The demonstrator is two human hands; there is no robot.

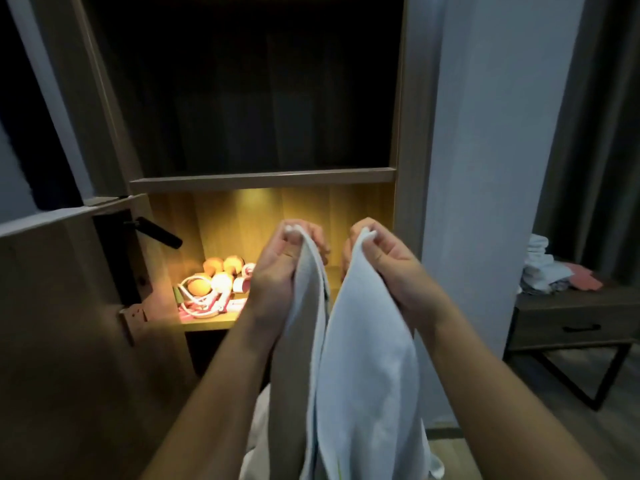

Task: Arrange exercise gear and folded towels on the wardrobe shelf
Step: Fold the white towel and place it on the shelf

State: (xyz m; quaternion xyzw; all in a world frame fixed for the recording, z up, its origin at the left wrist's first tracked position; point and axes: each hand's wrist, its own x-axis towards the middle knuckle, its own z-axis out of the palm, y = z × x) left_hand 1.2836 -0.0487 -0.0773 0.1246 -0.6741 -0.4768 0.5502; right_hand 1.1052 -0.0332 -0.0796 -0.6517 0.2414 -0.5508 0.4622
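Lit wardrobe shelf (207,323) sits at centre frame. It is bounded above by a board (263,180) and on the left by the open door (52,306), whose black handle (159,232) juts toward the opening. On the right are the wardrobe's side post and a pale wall (485,168). Exercise gear (214,285), orange and white rounded pieces with pink-and-white cord, fills the shelf's left part. The shelf to the right of it is mostly hidden behind the hands. The compartment above is dark; I cannot tell its contents.

Both forearms rise from the lower edge, with the hands side by side at centre and a gap between them. Left hand (277,271) pinches one top corner of the white towel (363,358), fingers curled round the cloth. Right hand (391,268) pinches the other corner the same way. The towel hangs from both grips down to the bottom edge, in front of the shelf.

Far right: side table (568,323) carrying a heap of cloths (543,268).
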